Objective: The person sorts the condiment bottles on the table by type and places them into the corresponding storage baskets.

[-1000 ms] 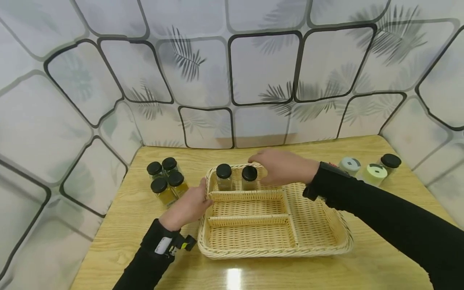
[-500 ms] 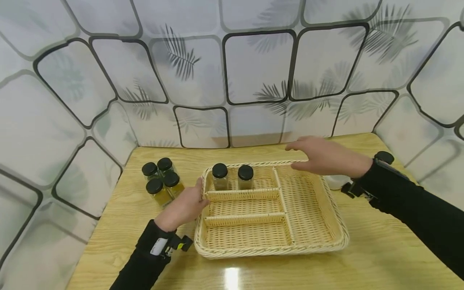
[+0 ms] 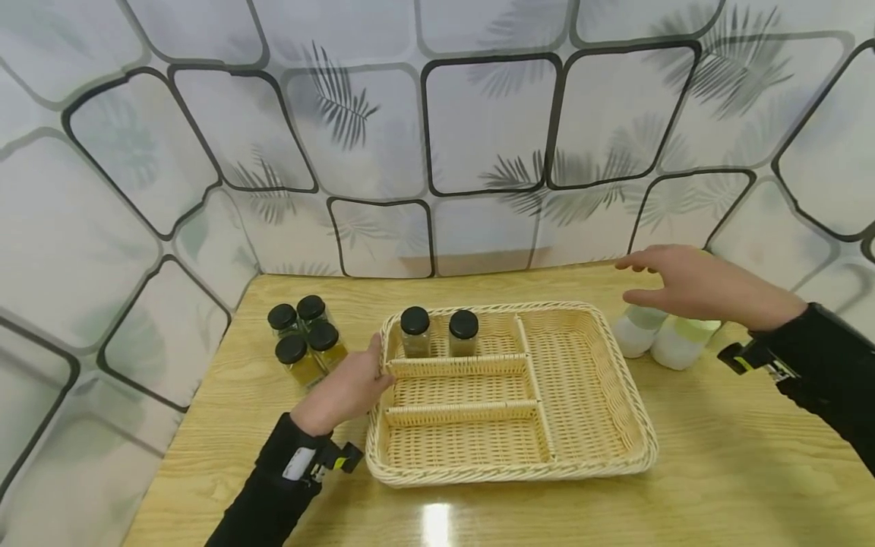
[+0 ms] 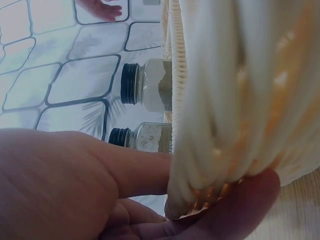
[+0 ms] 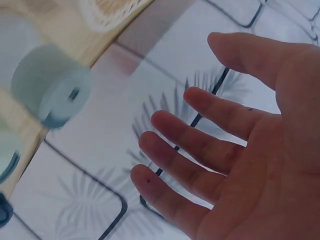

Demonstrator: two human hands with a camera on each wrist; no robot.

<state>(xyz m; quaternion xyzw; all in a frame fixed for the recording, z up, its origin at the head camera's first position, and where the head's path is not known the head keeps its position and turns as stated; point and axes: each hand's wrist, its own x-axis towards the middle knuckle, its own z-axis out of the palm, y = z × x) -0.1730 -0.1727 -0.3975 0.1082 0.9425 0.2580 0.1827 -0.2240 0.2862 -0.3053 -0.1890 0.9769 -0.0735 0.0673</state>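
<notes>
My left hand (image 3: pixel 345 391) grips the left rim of a pale wicker basket (image 3: pixel 506 479) divided into compartments; the left wrist view shows thumb and fingers pinching the weave (image 4: pixel 220 125). In its back-left compartment two glass jars with black lids stand upright, the left jar (image 3: pixel 415 332) and the right jar (image 3: pixel 463 334), both partly filled with something brownish. My right hand (image 3: pixel 704 285) is held open with nothing in it, fingers spread, above two white containers with pale green lids, the left container (image 3: pixel 636 334) and the right container (image 3: pixel 675 351). It partly covers their lids.
Several black-lidded glass jars (image 3: pixel 301 361), some with yellow contents, stand close together left of the basket on the wooden table (image 3: pixel 225 425). A patterned curtain (image 3: pixel 492 129) rises behind the table and along its sides. A dark lid (image 5: pixel 4 210) shows at the right wrist view's edge.
My right hand has moved away from the right jar in the basket, rightward over the white containers. My left hand stays on the basket rim, and both jars remain in place.
</notes>
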